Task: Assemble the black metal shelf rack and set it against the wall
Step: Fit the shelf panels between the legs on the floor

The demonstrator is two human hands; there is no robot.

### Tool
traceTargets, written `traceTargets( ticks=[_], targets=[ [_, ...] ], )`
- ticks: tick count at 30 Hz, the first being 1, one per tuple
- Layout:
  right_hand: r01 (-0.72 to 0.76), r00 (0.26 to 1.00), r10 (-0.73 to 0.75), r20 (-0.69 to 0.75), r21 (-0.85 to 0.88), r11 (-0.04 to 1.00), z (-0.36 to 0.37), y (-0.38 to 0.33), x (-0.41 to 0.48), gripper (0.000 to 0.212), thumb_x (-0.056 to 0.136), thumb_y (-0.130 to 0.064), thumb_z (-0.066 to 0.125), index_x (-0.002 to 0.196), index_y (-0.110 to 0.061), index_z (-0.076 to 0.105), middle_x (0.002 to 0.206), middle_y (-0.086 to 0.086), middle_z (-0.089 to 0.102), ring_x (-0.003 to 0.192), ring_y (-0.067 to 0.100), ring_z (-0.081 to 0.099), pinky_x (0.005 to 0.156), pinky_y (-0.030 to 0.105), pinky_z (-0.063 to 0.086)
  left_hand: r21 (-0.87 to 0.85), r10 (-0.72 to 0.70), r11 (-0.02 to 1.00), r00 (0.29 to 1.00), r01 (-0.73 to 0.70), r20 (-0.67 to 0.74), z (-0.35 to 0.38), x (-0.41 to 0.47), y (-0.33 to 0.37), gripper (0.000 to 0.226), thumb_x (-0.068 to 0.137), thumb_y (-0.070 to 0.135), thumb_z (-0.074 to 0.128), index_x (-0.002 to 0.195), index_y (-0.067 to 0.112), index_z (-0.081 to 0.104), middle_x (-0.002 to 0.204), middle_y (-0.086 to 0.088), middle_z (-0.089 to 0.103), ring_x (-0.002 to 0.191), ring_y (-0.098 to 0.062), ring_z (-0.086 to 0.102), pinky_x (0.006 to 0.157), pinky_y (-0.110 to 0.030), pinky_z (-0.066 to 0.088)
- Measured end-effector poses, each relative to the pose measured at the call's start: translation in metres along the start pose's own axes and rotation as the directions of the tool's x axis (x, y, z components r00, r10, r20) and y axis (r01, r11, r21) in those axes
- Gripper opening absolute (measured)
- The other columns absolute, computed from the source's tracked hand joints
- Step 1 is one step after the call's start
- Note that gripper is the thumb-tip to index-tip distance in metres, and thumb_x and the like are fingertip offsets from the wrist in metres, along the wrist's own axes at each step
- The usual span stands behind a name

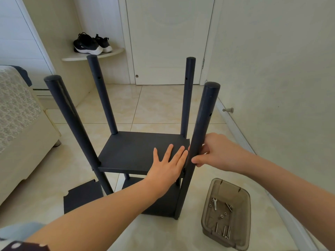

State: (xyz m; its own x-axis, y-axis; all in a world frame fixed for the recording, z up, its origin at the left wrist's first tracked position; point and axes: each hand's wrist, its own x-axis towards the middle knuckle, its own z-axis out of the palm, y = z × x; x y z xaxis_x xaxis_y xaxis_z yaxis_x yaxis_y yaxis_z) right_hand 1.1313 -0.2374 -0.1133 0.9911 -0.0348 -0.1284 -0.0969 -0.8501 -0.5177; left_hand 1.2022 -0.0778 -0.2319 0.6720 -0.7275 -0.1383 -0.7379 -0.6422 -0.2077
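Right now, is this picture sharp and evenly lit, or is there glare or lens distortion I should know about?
Head view: bright, soft daylight, with glossy reflections on the floor tiles; wide-angle distortion splays the rack's posts outward and bows the wall; the left hand on the shelf panel and the right hand at the post look sharp, no motion blur.

Glossy cream marble-patterned floor tiles [157,104] reflect soft daylight. A closed white door [168,38] stands in the far wall, with a small doorstop [228,110] fixed low on the pale right wall [281,69]. A curved corner shelf [94,54] carries black sneakers [91,44]. A cream bed with a lace-patterned cover [16,109] fills the left side.
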Motion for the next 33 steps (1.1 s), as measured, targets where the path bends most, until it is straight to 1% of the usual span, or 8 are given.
traceTargets(
  ticks=[3, 8, 13, 16, 20, 23, 28, 33],
  targets=[
    [0.027, 0.999, -0.026, -0.022, 0.032, 0.999, 0.003, -0.001, 0.002, 0.037, 0.085, -0.029, 0.074, 0.117, -0.022, 0.057, 0.075, -0.013, 0.068, 0.067, -0.002, 0.069, 0.055, 0.005, 0.047, 0.018, 0.032, 0.999, 0.999, -0.032, -0.002, 0.002, -0.003, -0.003, 0.104, 0.097, 0.017, 0.064, 0.157, 0.016, -0.02, 0.166, -0.006, -0.023, 0.15, -0.039, -0.023, 0.115, -0.072, 0.0],
    [0.071, 0.994, -0.063, -0.09, 0.092, 0.993, 0.013, -0.003, 0.005, 0.042, 0.088, -0.025, 0.071, 0.126, -0.022, 0.054, 0.096, -0.001, 0.073, 0.078, 0.008, 0.071, 0.064, 0.01, 0.05, 0.024, -0.004, 1.0, 1.0, 0.004, -0.002, 0.002, -0.003, -0.008, 0.095, 0.1, 0.021, 0.06, 0.158, 0.014, -0.016, 0.167, -0.008, -0.019, 0.152, -0.038, -0.019, 0.119, -0.067, 0.001],
    [0.076, 0.989, -0.061, -0.137, 0.108, 0.991, 0.015, -0.004, 0.011, 0.039, 0.089, -0.029, 0.07, 0.125, -0.021, 0.057, 0.101, -0.002, 0.072, 0.08, 0.007, 0.068, 0.07, 0.014, 0.052, -0.114, -0.055, 0.992, 0.997, 0.062, 0.061, -0.005, 0.001, -0.01, 0.091, 0.101, 0.023, 0.054, 0.158, 0.017, -0.016, 0.166, -0.004, -0.024, 0.151, -0.036, -0.024, 0.117, -0.066, -0.004],
    [0.061, 0.99, -0.045, -0.134, 0.123, 0.991, 0.014, -0.004, 0.011, 0.038, 0.087, -0.032, 0.072, 0.121, -0.02, 0.06, 0.095, -0.004, 0.07, 0.071, 0.0, 0.061, 0.06, 0.007, 0.043, -0.219, -0.044, 0.974, 0.997, 0.056, 0.058, -0.005, 0.001, -0.01, 0.095, 0.099, 0.049, 0.054, 0.159, 0.021, -0.015, 0.167, 0.001, -0.021, 0.151, -0.033, -0.024, 0.116, -0.064, -0.01],
    [0.039, 0.99, -0.014, -0.138, 0.181, 0.983, 0.015, -0.005, 0.01, 0.047, 0.086, -0.03, 0.074, 0.128, -0.018, 0.056, 0.106, 0.002, 0.073, 0.088, 0.014, 0.07, 0.07, 0.012, 0.048, -0.24, -0.079, 0.967, 0.997, 0.079, 0.011, -0.004, 0.0, -0.006, 0.095, 0.092, 0.075, 0.039, 0.16, 0.027, -0.007, 0.168, 0.006, -0.015, 0.152, -0.028, -0.021, 0.117, -0.061, -0.013],
    [0.018, 0.987, 0.016, -0.157, 0.212, 0.977, 0.015, -0.006, 0.007, 0.043, 0.086, -0.029, 0.075, 0.121, -0.018, 0.054, 0.107, 0.004, 0.073, 0.094, 0.017, 0.07, 0.075, 0.019, 0.05, -0.234, -0.109, 0.967, 0.994, 0.099, -0.028, -0.004, -0.002, -0.003, 0.088, 0.093, 0.075, 0.027, 0.16, 0.029, -0.005, 0.168, 0.007, -0.011, 0.153, -0.026, -0.019, 0.121, -0.06, -0.01],
    [0.008, 0.995, 0.024, -0.1, 0.309, 0.951, 0.01, -0.001, -0.002, 0.034, 0.089, -0.025, 0.071, 0.118, -0.017, 0.055, 0.11, 0.005, 0.072, 0.098, 0.017, 0.069, 0.088, 0.029, 0.055, -0.233, -0.123, 0.966, 0.992, 0.111, -0.037, -0.004, -0.002, 0.0, 0.082, 0.094, 0.074, 0.023, 0.161, 0.031, 0.001, 0.168, 0.009, -0.006, 0.154, -0.023, -0.016, 0.123, -0.057, -0.008],
    [0.016, 0.999, 0.001, -0.04, 0.421, 0.907, 0.01, 0.02, -0.011, 0.033, 0.09, -0.017, 0.068, 0.12, -0.022, 0.056, 0.114, -0.002, 0.069, 0.099, 0.011, 0.068, 0.081, 0.025, 0.058, -0.228, -0.132, 0.966, 0.991, 0.121, -0.035, -0.001, -0.003, 0.0, 0.089, 0.083, 0.078, 0.007, 0.16, 0.036, -0.005, 0.168, 0.011, -0.007, 0.153, -0.021, -0.017, 0.122, -0.054, -0.011]
  ],
)
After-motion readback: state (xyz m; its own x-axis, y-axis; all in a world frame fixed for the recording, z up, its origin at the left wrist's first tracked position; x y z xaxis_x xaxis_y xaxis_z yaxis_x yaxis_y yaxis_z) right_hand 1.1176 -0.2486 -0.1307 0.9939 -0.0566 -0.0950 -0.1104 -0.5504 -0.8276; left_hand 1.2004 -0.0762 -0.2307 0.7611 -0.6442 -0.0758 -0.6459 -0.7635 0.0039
